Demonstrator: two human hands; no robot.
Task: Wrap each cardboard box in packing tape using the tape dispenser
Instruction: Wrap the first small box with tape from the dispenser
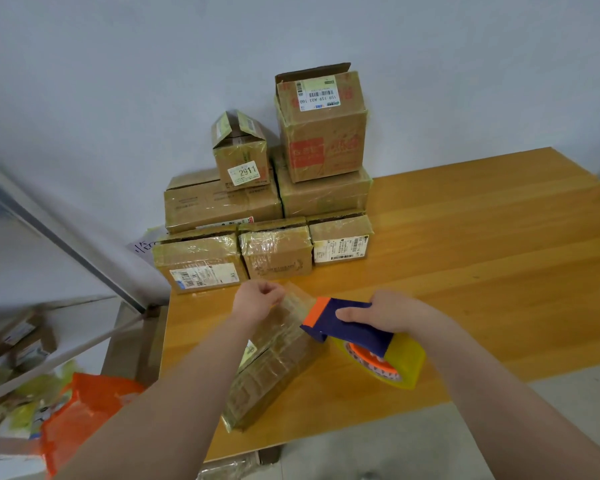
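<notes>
The left hand [257, 299] is pinching the free end of a clear tape strip [297, 301], fingers curled on it. The right hand [387, 313] is gripping the blue tape dispenser [347, 329] from above, thumb lying along its side, orange blade edge pointing toward the left hand. A yellowish tape roll [400, 368] with an orange core is sitting in the dispenser, low over the table; cannot tell if it is touching. The strip is stretching between the two hands, over the far end of the cardboard box [271, 372]; cannot tell if it is touching the box.

The cardboard box is lying flat on the wooden table [482, 254], near the front-left edge, turned diagonally, already shiny with tape bands. The left forearm is running just beside it.

A stack of taped boxes [222, 206] is sitting at the back-left of the table against the wall [118, 81]: three small ones in front, two wider ones behind. A small box labelled "2911" [241, 152] and a taller box with a raised flap [321, 126] are sitting on top. An orange plastic bag [84, 407] is lying lower left, beside a metal shelf frame [66, 237] holding blurred items.
</notes>
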